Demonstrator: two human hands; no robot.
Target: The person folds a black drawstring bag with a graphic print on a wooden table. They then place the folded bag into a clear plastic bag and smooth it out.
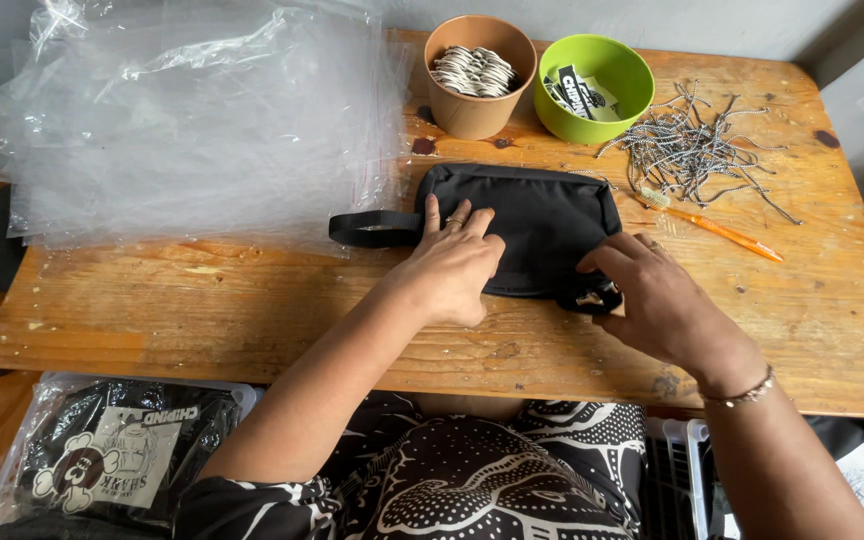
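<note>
patterned black-and-white fabric (472,480) is filling the near foreground, at the person's lap below the near edge of the worn wooden table (252,320). left hand (452,268) is lying flat, fingers spread and gripping nothing, pressing down on the flat black fabric zip pouch (542,215), which is resting mid-table, slightly toward the far edge. right hand (652,295) is pinching at the pouch's near right corner, fingertips closing on a small metal zipper pull (590,297). pouch's black wrist strap (372,228) is trailing out to the left.

progress, as judged: a tag or cord does not appear to be fitted to the pull yet, though the fingers are hiding part of it. supplies are sitting untouched along the far edge: brown paper cup of small round tags (479,75), lime green bowl of printed cards (593,88), loose heap of black-and-white cords (697,150), orange pen (727,232). stack of clear plastic bags (182,120) is covering the far left corner. a bagged black item (117,455) is lying below the table's near left corner, so bagging this pouch looks to be remaining.
</note>
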